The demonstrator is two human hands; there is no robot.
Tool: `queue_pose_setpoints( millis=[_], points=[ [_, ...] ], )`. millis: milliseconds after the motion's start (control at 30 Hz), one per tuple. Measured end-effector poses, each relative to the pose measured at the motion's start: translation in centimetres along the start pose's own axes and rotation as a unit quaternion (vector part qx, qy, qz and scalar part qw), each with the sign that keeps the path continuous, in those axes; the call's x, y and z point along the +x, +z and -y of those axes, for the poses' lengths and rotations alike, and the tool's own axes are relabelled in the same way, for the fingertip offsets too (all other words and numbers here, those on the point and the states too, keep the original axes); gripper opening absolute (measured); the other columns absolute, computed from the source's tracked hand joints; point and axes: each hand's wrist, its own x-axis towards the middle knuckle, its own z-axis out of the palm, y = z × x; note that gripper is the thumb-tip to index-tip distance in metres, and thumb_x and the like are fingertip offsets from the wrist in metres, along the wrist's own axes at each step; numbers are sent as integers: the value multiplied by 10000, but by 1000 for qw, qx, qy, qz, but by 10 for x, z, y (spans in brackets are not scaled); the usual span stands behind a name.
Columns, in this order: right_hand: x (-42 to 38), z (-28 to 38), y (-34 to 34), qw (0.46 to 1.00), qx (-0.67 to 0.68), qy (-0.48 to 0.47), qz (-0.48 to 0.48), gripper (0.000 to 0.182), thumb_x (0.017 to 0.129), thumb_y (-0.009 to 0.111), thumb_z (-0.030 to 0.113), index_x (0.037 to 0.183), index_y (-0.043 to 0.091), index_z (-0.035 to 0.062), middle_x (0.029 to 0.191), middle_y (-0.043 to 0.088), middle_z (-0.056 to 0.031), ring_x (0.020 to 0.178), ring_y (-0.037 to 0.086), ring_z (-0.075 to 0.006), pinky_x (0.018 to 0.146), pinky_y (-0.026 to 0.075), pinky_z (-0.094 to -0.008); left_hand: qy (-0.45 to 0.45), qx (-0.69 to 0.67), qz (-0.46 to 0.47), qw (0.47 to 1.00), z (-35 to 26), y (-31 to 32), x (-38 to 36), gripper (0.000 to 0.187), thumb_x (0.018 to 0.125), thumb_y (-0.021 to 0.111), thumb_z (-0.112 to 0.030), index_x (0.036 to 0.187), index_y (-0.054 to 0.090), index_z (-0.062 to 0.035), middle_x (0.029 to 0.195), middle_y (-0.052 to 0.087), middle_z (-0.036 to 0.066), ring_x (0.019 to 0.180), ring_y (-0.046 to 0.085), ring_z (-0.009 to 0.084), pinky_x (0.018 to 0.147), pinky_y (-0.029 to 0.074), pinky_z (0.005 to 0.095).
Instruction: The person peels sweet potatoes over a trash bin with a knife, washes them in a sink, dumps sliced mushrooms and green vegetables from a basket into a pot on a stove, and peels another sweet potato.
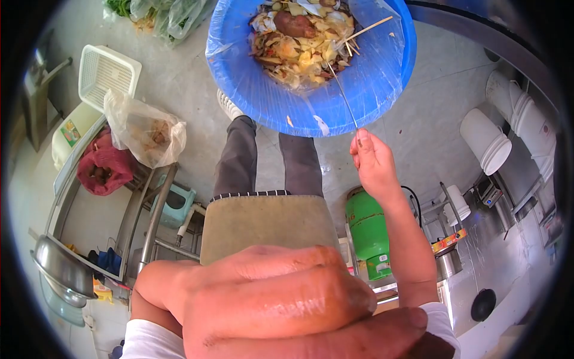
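Observation:
My right hand [373, 158] is closed, pinching a thin skewer [344, 93] between thumb and fingers. The skewer points away from me over the near rim of a blue bin [239, 90], its far end above the waste inside. A clear plastic liner covers the bin wall. Peelings and food scraps [302, 51] lie in it, with several wooden sticks [368, 33] on the right side. Very near the camera, my left hand [281, 299] has its fingers curled, with a wet shine on them. Whatever it may hold is hidden; a dark patch shows below its fingertips.
On the left are a white basket [86, 78], a plastic bag [146, 134], a dark red mesh sack [104, 167] and a metal rack [158, 209]. A green gas cylinder [366, 227] stands by my right arm. White buckets [485, 140] are at right; bagged greens [173, 18] lie upper left.

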Motion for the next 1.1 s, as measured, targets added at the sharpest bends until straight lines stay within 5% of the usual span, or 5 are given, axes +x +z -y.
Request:
queue_pose_setpoints(
  millis=[133, 533, 567, 733, 1100],
  points=[
    [-1, 1, -1, 1000, 4, -9, -5, 449, 1042, 404, 429, 799, 515, 68, 660, 438, 32, 594, 389, -48, 532, 327, -220, -108, -86, 175, 975, -1, -36, 4, 139, 821, 732, -90, 738, 708, 19, 803, 661, 156, 526, 576, 214, 520, 492, 298],
    [-11, 3, 5, 998, 45, -5, -49, 422, 1041, 426, 380, 827, 523, 29, 664, 482, 9, 603, 437, -80, 544, 385, -267, -435, -251, 136, 854, 74, -47, -6, 740, 617, 797, -47, 1183, 323, -91, 1137, 605, 274, 823, 681, 260, 621, 564, 315],
    [-14, 6, 9, 997, 55, -17, -50, 400, 1039, 438, 361, 836, 526, 27, 659, 481, 1, 602, 443, -85, 543, 392, -273, -445, -254, 151, 845, 90, -52, -6, 677, 673, 765, -27, 1199, 340, -54, 1062, 639, 118, 904, 623, 156, 805, 526, 303],
    [-37, 28, 33, 989, -31, -144, -17, 276, 1015, 507, 257, 881, 540, 18, 649, 514, -72, 571, 528, -169, 535, 432, -325, -519, -363, 0, 774, 151, -49, -31, 667, 944, 391, -654, 1239, 487, -64, 958, 614, 174, 620, 591, 206, 465, 491, 297],
    [-23, 14, 50, 932, -236, -273, -28, 252, 974, 559, 254, 853, 551, 33, 710, 610, -162, 617, 599, -387, 526, 470, -446, -531, -217, -114, 811, 152, -25, -37, 613, 985, 324, -609, 1038, 563, -47, 826, 626, 145, 508, 516, 183, 408, 363, 283]
  ],
)
